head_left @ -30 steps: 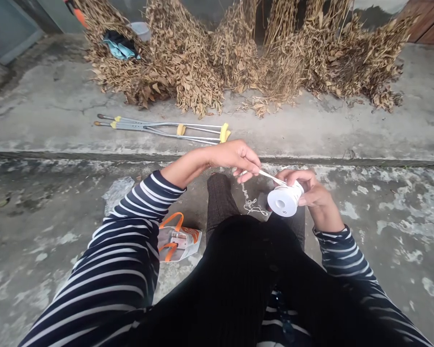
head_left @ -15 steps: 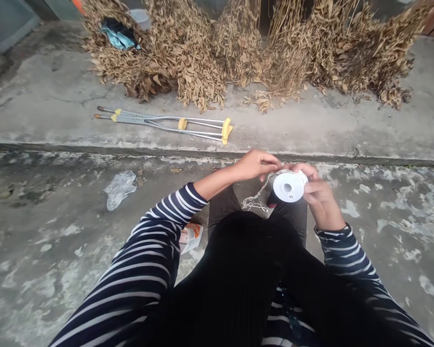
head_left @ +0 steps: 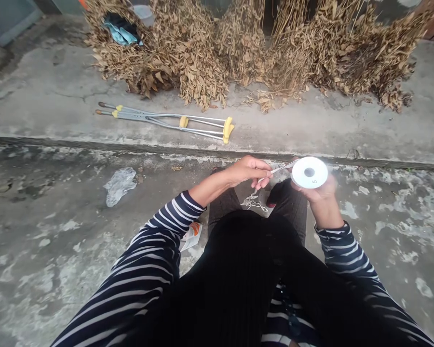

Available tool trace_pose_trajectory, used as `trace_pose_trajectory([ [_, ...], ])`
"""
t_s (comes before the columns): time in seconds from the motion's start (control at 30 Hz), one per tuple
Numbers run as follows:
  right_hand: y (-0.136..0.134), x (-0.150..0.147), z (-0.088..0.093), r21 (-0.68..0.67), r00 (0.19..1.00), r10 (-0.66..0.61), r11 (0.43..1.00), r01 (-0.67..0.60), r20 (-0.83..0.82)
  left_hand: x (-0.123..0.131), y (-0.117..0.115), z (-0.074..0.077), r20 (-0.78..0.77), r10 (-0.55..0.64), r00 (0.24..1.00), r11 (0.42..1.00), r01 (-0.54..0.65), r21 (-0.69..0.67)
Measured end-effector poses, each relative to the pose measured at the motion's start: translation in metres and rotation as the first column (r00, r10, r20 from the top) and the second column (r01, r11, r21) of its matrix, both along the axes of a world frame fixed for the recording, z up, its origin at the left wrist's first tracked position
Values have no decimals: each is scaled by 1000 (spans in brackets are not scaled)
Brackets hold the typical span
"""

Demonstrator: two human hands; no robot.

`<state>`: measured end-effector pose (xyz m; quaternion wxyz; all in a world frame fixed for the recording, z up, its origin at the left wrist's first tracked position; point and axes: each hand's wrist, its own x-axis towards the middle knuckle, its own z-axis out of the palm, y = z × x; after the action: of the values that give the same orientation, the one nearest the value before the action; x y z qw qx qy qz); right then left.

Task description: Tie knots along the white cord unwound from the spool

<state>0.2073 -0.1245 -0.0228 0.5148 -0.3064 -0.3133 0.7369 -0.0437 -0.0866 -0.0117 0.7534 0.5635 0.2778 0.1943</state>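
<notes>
Presently, a white spool (head_left: 306,182) is held up by the right hand (head_left: 320,194), above and beyond the right knee, near the edge of the concrete step as seen from above. One flat face of the spool is turned toward the camera; a dark centre hole and a small mark resembling a 5 are noted on it, and the rim is washed out by glare. The spool is gripped from below and behind; the exact placing of most right fingers cannot be told, being hidden by the disc.

A white cord (head_left: 284,166) is pinched between thumb and fingers of the left hand (head_left: 251,172). Between the two hands the cord is drawn nearly straight, running from the pinch to the far left side of the spool. Below the left hand, a loose, kinked length of cord is seen between the trouser legs (head_left: 222,205), ending in open loops.

On the step (head_left: 50,113), crutches (head_left: 183,121) with yellow pads are laid lengthwise, in front of a heap of dried plants (head_left: 202,62). On the lower ground, a crumpled clear plastic bag (head_left: 120,185) is observed; a white-and-orange bag (head_left: 192,236) is partly covered by the left sleeve (head_left: 144,260).
</notes>
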Motion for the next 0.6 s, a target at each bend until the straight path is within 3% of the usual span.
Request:
trace_pose_trajectory([
  [0.23,3,10,-5,103,997,-23,995,16,67,2,7,-25,-62,192,980,980,-188,61],
  [0.37,5,15,-2,94,996,-55,994,49,66,5,12,-36,-136,129,982,982,-108,152],
  [0.5,13,28,31,63,976,-173,981,182,-130,2,12,-65,-216,115,970,991,-96,96],
  [0.6,17,45,64,-71,854,-313,947,313,-416,-7,10,-97,-263,161,951,986,-166,1],
])
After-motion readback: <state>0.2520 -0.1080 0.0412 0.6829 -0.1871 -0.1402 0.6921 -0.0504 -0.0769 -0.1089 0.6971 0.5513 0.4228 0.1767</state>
